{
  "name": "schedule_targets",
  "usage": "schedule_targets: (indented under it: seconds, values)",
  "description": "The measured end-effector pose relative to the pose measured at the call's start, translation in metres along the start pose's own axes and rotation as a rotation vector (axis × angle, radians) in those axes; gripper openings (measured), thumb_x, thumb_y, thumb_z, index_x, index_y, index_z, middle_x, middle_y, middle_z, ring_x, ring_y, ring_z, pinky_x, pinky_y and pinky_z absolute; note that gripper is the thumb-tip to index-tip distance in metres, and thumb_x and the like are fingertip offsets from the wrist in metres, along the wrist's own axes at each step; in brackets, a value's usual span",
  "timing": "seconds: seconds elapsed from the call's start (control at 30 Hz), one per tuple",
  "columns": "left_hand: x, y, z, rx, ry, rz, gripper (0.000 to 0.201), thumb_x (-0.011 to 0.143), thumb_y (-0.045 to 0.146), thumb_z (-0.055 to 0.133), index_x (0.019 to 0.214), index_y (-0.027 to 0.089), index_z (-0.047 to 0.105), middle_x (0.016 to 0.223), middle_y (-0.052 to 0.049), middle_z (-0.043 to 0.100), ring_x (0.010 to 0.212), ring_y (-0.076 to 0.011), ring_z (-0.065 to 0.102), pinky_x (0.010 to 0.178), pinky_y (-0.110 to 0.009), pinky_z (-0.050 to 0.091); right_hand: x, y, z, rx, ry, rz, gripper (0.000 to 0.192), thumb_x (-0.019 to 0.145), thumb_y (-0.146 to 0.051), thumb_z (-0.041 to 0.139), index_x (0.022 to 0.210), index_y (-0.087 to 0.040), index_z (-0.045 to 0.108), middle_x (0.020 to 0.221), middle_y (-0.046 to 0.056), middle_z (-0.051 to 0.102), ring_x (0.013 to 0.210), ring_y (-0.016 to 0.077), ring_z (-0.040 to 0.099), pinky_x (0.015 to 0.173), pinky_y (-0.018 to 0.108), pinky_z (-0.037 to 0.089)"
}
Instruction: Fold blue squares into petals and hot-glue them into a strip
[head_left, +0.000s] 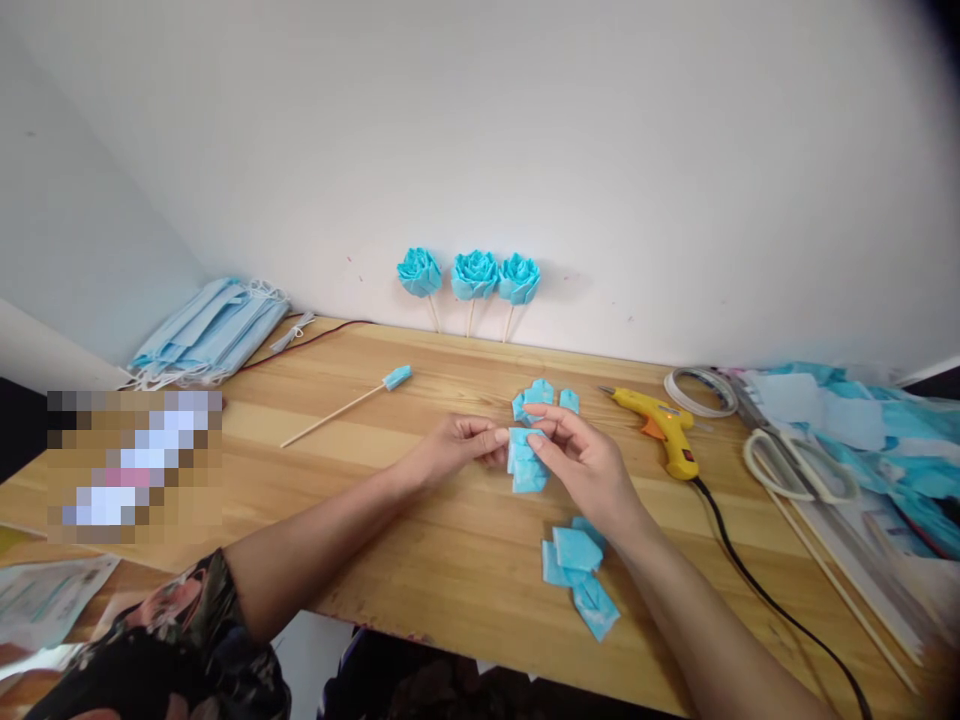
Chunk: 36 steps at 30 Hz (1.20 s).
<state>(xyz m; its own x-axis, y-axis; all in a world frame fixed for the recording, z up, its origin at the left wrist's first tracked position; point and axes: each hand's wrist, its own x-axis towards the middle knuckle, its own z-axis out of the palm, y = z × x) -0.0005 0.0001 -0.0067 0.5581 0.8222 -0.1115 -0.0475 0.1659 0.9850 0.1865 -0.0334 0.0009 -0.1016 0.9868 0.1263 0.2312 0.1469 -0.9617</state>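
Note:
Between my two hands is a small folded piece of light blue mask fabric [523, 440]. My left hand [474, 443] is closed in a pinch at its left edge. On its right side, the thumb and fingers of my right hand [585, 462] close on it. Several more folded blue pieces [529, 478] show just below, partly hidden. Beyond my right fingers lie other folded pieces [541, 392], and a loose group [577, 552] lies nearer me, beside my right wrist. Left of my hands rests a wooden stick [330, 414] with a blue fabric bud [398, 377] on its tip.
Three blue fabric roses [475, 275] on sticks lean against the wall. A yellow glue gun [660, 425] with a black cord lies right of my hands. Further right are a tape roll [701, 392], scissors [799, 470] and blue scraps [892, 430]. Stacked masks [210, 330] lie at back left.

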Motion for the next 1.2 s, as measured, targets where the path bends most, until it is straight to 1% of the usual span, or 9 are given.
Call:
schedule_targets:
  seconds: [0.13, 0.23, 0.4, 0.6, 0.7, 0.8, 0.93, 1.07, 1.2]
  values:
    - [0.0004, -0.0006, -0.0006, -0.012, 0.030, 0.006, 0.033, 0.074, 0.045, 0.068, 0.077, 0.013, 0.065, 0.067, 0.000, 0.060, 0.063, -0.0093, 0.052, 0.065, -0.023, 0.041, -0.0017, 0.0018, 0.0017, -0.026, -0.009, -0.031, 0.032, 0.082, -0.032, 0.061, 0.113, -0.022, 0.059, 0.076, -0.001, 0.060, 0.069, 0.0142, 0.057, 0.066, 0.028, 0.049]
    - [-0.0002, -0.0009, -0.0001, -0.016, 0.032, 0.014, 0.029, 0.073, 0.041, 0.070, 0.074, 0.013, 0.062, 0.066, 0.001, 0.059, 0.062, -0.0088, 0.051, 0.063, -0.023, 0.040, -0.0018, 0.0019, 0.0022, -0.053, -0.032, -0.015, 0.030, 0.084, -0.033, 0.060, 0.111, -0.022, 0.060, 0.076, -0.001, 0.061, 0.069, 0.0146, 0.058, 0.065, 0.028, 0.049]
    - [-0.0007, 0.0000, 0.0016, 0.025, 0.042, 0.015, 0.028, 0.074, 0.039, 0.068, 0.073, 0.012, 0.060, 0.066, 0.001, 0.059, 0.061, -0.0088, 0.051, 0.062, -0.023, 0.040, 0.0003, 0.0012, -0.0002, -0.111, 0.002, -0.003, 0.031, 0.090, -0.039, 0.050, 0.113, -0.024, 0.065, 0.095, 0.004, 0.067, 0.087, 0.0179, 0.062, 0.077, 0.031, 0.049]
    - [0.0003, -0.0060, 0.0025, 0.113, 0.049, 0.033, 0.028, 0.075, 0.040, 0.066, 0.072, 0.013, 0.060, 0.064, 0.000, 0.057, 0.059, -0.0091, 0.050, 0.059, -0.023, 0.039, -0.0004, 0.0027, 0.0051, -0.034, -0.092, 0.032, 0.035, 0.083, -0.036, 0.060, 0.113, -0.020, 0.062, 0.077, 0.000, 0.061, 0.067, 0.0133, 0.057, 0.061, 0.026, 0.048]
    - [0.0006, -0.0080, 0.0029, 0.129, 0.026, 0.052, 0.029, 0.076, 0.041, 0.065, 0.072, 0.013, 0.060, 0.065, 0.000, 0.058, 0.060, -0.0094, 0.051, 0.059, -0.024, 0.039, -0.0001, 0.0021, 0.0064, -0.067, -0.090, -0.005, 0.028, 0.083, -0.032, 0.059, 0.109, -0.020, 0.062, 0.075, -0.001, 0.059, 0.068, 0.0130, 0.057, 0.063, 0.026, 0.049]
    - [0.0005, -0.0060, 0.0026, 0.115, 0.034, 0.052, 0.029, 0.076, 0.041, 0.066, 0.073, 0.013, 0.060, 0.067, 0.000, 0.058, 0.062, -0.0095, 0.051, 0.061, -0.024, 0.040, 0.0007, 0.0009, 0.0034, -0.094, -0.066, 0.001, 0.030, 0.086, -0.035, 0.056, 0.111, -0.021, 0.062, 0.076, 0.000, 0.060, 0.068, 0.0139, 0.057, 0.063, 0.027, 0.049]
    - [0.0010, -0.0018, 0.0000, 0.059, 0.088, 0.066, 0.031, 0.075, 0.042, 0.067, 0.072, 0.013, 0.060, 0.065, 0.001, 0.058, 0.061, -0.0090, 0.050, 0.061, -0.023, 0.039, 0.0015, 0.0008, -0.0025, -0.054, 0.015, 0.046, 0.036, 0.090, -0.042, 0.050, 0.119, -0.024, 0.061, 0.089, 0.004, 0.066, 0.081, 0.0172, 0.062, 0.073, 0.031, 0.051]
    - [0.0018, -0.0001, -0.0021, 0.015, 0.150, 0.097, 0.034, 0.073, 0.045, 0.069, 0.070, 0.013, 0.059, 0.062, 0.001, 0.056, 0.059, -0.0086, 0.049, 0.061, -0.023, 0.039, 0.0017, 0.0029, -0.0026, 0.048, -0.043, 0.065, 0.041, 0.084, -0.040, 0.059, 0.122, -0.024, 0.058, 0.090, 0.004, 0.067, 0.081, 0.0181, 0.063, 0.075, 0.033, 0.052]
    - [0.0020, 0.0008, -0.0019, 0.017, 0.136, 0.127, 0.040, 0.078, 0.050, 0.061, 0.066, 0.012, 0.059, 0.062, 0.000, 0.057, 0.060, -0.0095, 0.051, 0.064, -0.024, 0.041, 0.0020, 0.0044, -0.0002, 0.048, -0.048, 0.046, 0.044, 0.080, -0.035, 0.064, 0.122, -0.023, 0.058, 0.084, 0.002, 0.064, 0.075, 0.0164, 0.061, 0.070, 0.031, 0.052]
